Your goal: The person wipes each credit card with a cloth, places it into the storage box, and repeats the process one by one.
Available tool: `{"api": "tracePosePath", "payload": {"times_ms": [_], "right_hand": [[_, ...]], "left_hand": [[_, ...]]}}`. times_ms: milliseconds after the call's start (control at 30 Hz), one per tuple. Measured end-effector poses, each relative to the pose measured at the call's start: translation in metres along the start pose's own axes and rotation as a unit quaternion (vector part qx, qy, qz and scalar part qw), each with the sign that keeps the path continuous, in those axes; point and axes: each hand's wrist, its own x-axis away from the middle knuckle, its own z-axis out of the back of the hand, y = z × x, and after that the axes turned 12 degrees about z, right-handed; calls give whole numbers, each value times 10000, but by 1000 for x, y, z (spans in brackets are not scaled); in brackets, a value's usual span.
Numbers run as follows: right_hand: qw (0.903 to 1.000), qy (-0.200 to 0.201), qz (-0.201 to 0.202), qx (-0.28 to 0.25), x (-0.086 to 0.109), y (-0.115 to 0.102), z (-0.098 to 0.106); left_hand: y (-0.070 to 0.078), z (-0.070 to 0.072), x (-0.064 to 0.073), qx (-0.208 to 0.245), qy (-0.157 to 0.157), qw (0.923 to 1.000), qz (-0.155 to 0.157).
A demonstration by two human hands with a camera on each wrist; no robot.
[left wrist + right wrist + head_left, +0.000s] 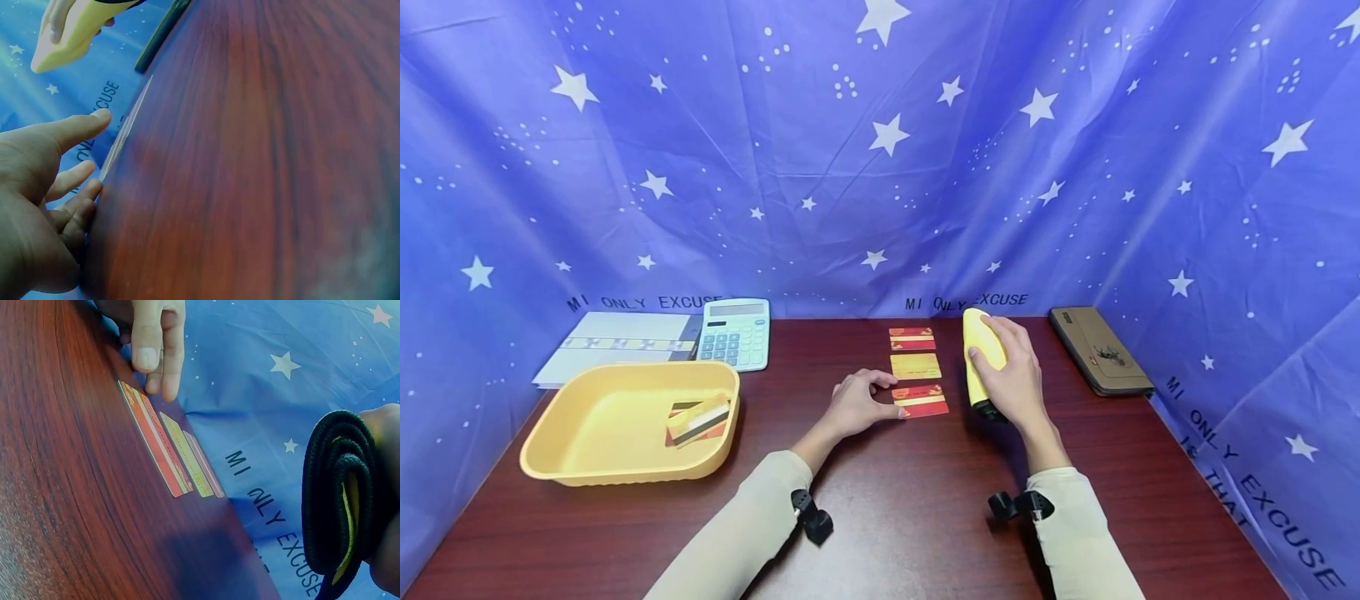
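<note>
Three cards lie in a column on the table: a red card point(912, 338) at the far end, a yellow card point(915, 366) in the middle and another red card point(921, 401) nearest. My left hand point(857, 402) is at their left side, thumb tip at the near red card's edge and fingers spread toward the yellow card. To the right of the column, my right hand point(1017, 371) grips a yellow, soft-looking roll point(981, 354) above the table. Its black end point(334, 500) shows coiled layers in the right wrist view; the exact kind cannot be told.
A yellow plastic basin point(561, 442) stands at the left, with several cards point(700, 419) inside. Behind it are a light blue calculator point(733, 337) and a white box-like item point(613, 327). A brown wallet point(1097, 350) lies at the back right, beside the starry blue curtain point(880, 208).
</note>
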Motion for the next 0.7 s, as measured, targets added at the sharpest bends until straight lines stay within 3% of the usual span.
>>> {"api": "tracePosePath", "payload": {"times_ms": [367,700], "right_hand": [[10000,-44,-5,-3,-1,2,-1],[9999,-64,-83,13,1,1,0]], "left_hand": [[2,-6,1,-809,233,9964,121],[4,-9,1,-895,292,9955,123]]}}
